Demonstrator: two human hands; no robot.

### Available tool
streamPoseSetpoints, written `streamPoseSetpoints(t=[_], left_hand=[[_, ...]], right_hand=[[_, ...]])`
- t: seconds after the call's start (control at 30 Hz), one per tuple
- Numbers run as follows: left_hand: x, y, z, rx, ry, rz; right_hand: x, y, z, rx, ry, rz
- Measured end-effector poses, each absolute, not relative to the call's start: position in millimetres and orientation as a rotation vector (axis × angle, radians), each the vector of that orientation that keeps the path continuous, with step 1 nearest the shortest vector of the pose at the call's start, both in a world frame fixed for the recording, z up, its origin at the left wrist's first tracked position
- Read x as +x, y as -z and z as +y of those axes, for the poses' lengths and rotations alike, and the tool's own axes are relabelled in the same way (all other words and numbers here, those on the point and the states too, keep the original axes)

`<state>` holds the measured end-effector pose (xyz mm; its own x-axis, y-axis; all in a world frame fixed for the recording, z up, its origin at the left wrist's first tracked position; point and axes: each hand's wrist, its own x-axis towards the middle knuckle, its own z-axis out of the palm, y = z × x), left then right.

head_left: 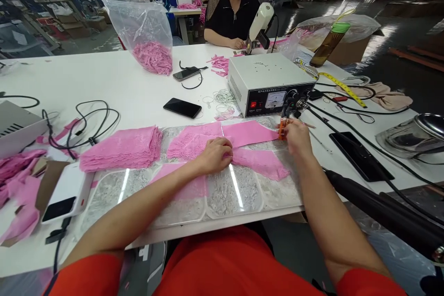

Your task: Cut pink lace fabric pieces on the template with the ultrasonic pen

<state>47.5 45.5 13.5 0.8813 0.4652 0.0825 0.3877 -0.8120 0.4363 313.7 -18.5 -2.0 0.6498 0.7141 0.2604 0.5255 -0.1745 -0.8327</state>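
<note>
My left hand (215, 155) rests on the pink lace pieces (190, 141), its fingers curled and pressed together on the fabric. One pink strip (251, 133) runs right from there towards my right hand, and a second lace strip (262, 162) lies below it. My right hand (297, 136) is closed around a small orange tool (282, 128), at the tip of the upper strip; its exact kind is not clear. To the left sits a neat stack of pink lace pieces (121, 148). Under the work lies a clear-covered, grey-patterned mat (234, 189).
A grey control box (272, 78) stands behind my right hand, with cables to its right. Two phones (182, 107) lie behind the lace. Left are a white device (65, 194) and a bag of pink scraps (149, 37). A person (232, 18) sits opposite.
</note>
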Motion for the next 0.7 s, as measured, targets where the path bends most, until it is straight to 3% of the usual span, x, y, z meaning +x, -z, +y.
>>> streamPoseSetpoints(t=[0.23,0.43,0.7], left_hand=[[48.3,-15.6,45.5,2.601,-0.264,0.628],[42.5,-17.1,50.1,2.568,-0.266,0.601],[36.5,-16.3,55.9,2.532,-0.300,0.536]], right_hand=[[228.2,-6.7,-62.6,-1.703,-0.744,-1.198],[208.9,0.7,-59.8,-1.902,-0.454,-1.574],[219.9,8.6,-64.1,-1.943,-0.447,-1.599]])
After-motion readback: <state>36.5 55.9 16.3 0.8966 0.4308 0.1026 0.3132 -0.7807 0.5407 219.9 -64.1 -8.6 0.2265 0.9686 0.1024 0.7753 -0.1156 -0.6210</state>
